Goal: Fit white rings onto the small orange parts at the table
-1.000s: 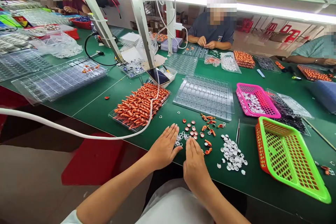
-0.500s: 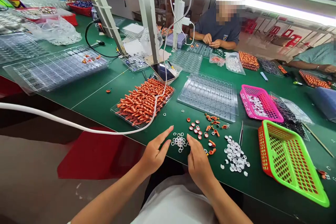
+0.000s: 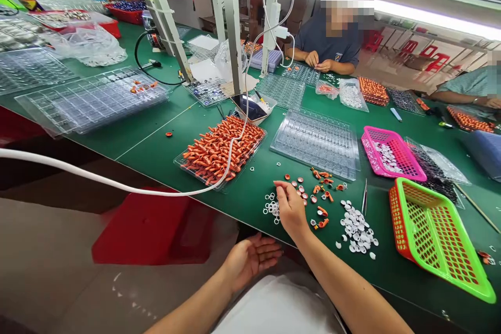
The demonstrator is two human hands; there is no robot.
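My right hand (image 3: pixel 290 207) lies on the green table, fingers stretched toward small round orange caps (image 3: pixel 300 191), right beside a cluster of small white rings (image 3: pixel 271 205). My left hand (image 3: pixel 250 258) is off the table's front edge, palm up, fingers loosely spread, nothing in it. Orange curved parts (image 3: pixel 324 188) and a pile of white caps (image 3: pixel 357 229) lie to the right of my right hand. Thin tweezers (image 3: pixel 364 196) rest beyond the white caps.
A clear tray of orange parts (image 3: pixel 223 148) sits ahead left under a white cable (image 3: pixel 97 180). Clear blister trays (image 3: pixel 315 141), a pink basket (image 3: pixel 391 154) and a green basket (image 3: pixel 434 235) stand right. Other people work across the table.
My left hand has drawn back off the table and turned palm up below the edge. My right hand has slid forward toward the orange caps. The white rings now lie uncovered.
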